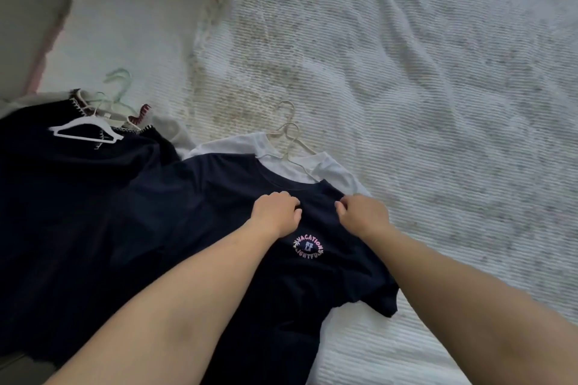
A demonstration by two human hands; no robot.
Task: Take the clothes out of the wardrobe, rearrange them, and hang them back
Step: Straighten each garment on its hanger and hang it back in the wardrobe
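Pinching the navy T-shirt (237, 228) below its collar, my left hand (275, 212) and right hand (362, 212) clamp fabric, seemingly to free its hanger (294, 141).

Matt navy cloth T-shirt (219, 228), ribbed bedspread (406, 103)
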